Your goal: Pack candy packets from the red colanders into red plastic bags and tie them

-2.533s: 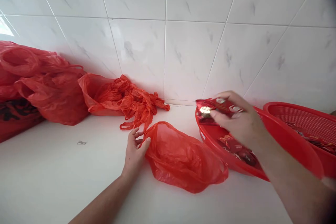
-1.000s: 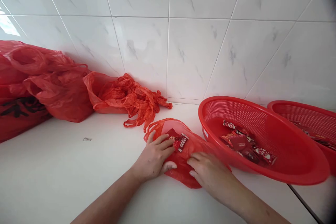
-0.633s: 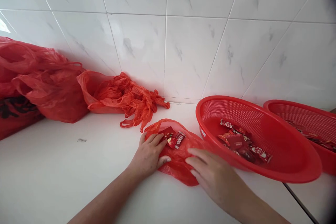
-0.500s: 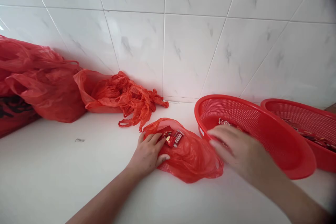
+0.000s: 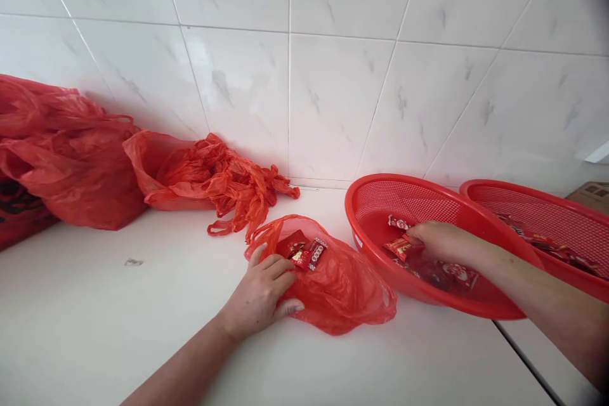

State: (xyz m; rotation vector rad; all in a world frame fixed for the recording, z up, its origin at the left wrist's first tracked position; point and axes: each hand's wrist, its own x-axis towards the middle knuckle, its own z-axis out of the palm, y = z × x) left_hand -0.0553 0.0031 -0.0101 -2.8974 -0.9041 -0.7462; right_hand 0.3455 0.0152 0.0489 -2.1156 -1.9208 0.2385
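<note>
Packets [image 5: 301, 258] in red wrapping sit just inside the mouth of a thin red bag [image 5: 345, 292] on the white counter [image 5: 157, 323], and the left hand [image 5: 261, 292] is draped over the bag's edge, thumb spread from the fingers, so pretty relaxed, not clenched. Right hand [image 5: 440, 241] is down in the front basket [image 5: 409, 193] among loose sweets-size packs [image 5: 398, 246], fingertips buried, so can't tell if it's got one. Second basket [image 5: 547, 216] sits behind to the right, crumpled bags [image 5: 228, 184] by the wall [image 5: 333, 95].
</note>
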